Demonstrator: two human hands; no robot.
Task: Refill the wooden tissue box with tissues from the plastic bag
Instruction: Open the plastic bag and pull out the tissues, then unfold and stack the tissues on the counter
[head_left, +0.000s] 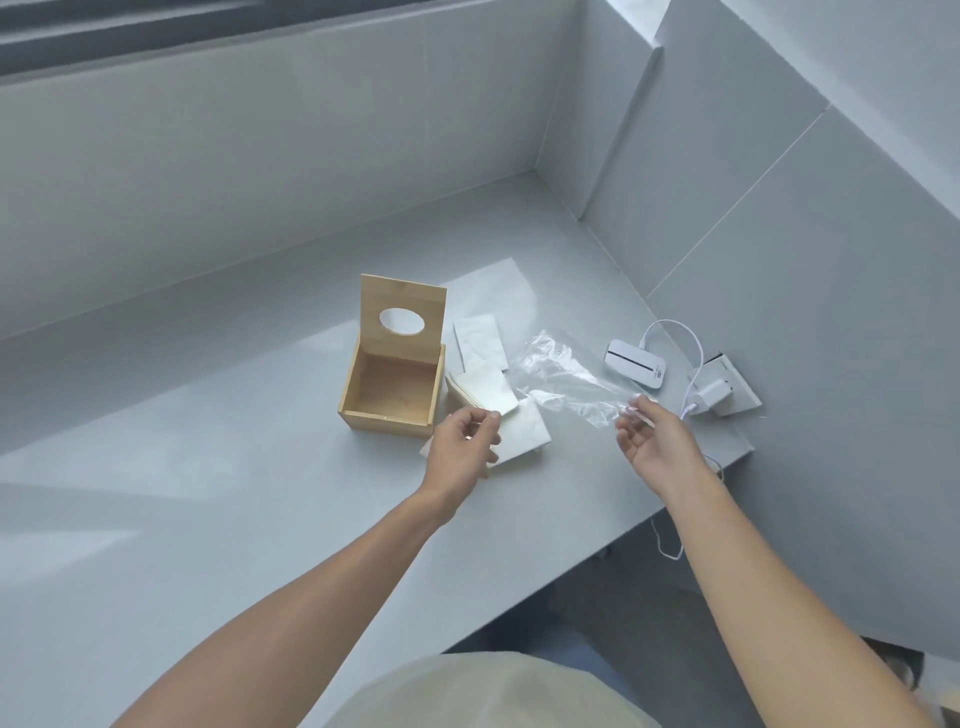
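Now my left hand sits just below centre frame, fingers curled and pinching the near edge of a tissue stack. More tissues lie flat under and beside that hand, and a couple more lie further up, right of the box. It stands at centre, its inside bare, lid tipped up with the oval hole facing me. My right hand, right of centre, is loosely open, fingertips holding the near end of the clear bag, which stretches up-left toward the tissues and looks flat. Beyond the bag, at right, lie a white device, its cable, and a plug on a wall plate, close to my right hand. Everything rests on a grey counter walled by grey tiles. Nothing blocks the box's open top.
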